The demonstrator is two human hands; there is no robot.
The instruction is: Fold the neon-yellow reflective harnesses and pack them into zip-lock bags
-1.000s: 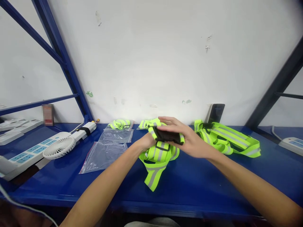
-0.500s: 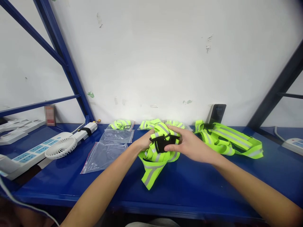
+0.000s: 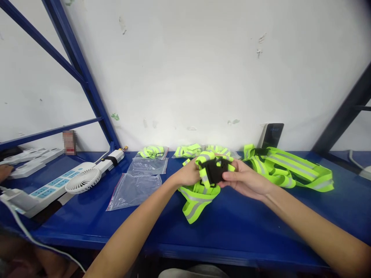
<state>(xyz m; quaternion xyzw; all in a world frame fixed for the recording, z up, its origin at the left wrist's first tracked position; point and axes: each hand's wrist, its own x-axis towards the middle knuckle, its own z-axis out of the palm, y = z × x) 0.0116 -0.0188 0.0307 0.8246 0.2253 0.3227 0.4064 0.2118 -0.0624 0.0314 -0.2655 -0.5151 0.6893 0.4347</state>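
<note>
A bundled neon-yellow reflective strap (image 3: 199,199) with grey stripes is held just over the blue table (image 3: 249,231), one loop drooping toward the front. My left hand (image 3: 189,173) is closed on its left side, fingers mostly hidden behind the webbing. At the right, my right hand (image 3: 240,178) grips the bundle, its thumb pressed on a black buckle (image 3: 216,171). Another loose reflective strap (image 3: 290,168) lies to the right of my right hand. Two flat clear zip bags (image 3: 135,190) rest left of my left hand.
Bagged reflective straps (image 3: 152,151) line the wall side. On the left are a white fan (image 3: 83,180), a power strip (image 3: 50,187) and a blue rack post (image 3: 84,77). A dark phone-like device (image 3: 272,135) leans at the back right. Part of another person's hand (image 3: 5,172) shows at far left.
Both hands have shifted a little right with the bundle. The black buckle now shows more fully, turned toward me, and the right thumb sits at its right edge. The view has moved slightly.
</note>
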